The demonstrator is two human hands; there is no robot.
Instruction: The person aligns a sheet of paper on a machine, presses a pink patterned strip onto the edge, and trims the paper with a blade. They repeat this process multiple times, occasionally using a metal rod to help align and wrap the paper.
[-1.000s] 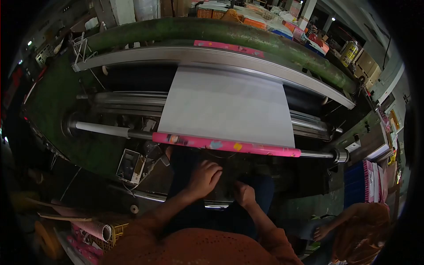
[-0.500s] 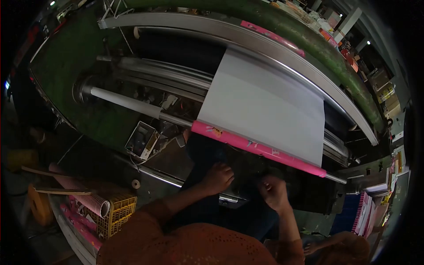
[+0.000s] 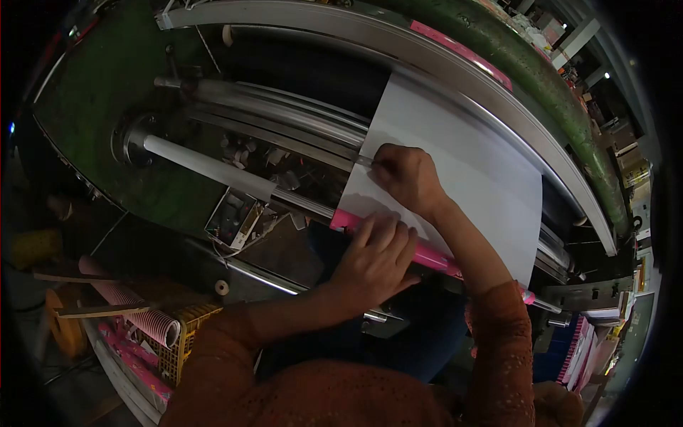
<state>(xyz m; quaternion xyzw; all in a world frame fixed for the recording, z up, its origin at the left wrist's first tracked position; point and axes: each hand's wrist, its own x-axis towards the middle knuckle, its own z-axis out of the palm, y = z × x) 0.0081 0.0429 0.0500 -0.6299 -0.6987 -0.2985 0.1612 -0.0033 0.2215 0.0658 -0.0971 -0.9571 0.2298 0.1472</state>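
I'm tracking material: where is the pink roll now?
In the head view, the pink roll lies right of centre on the metal shaft, along the near edge of the white sheet, partly hidden by the left hand.

lamp (image 3: pixel 607 75): lit, upper right | pillar (image 3: pixel 575 43): pale | floor (image 3: pixel 160 249): dark
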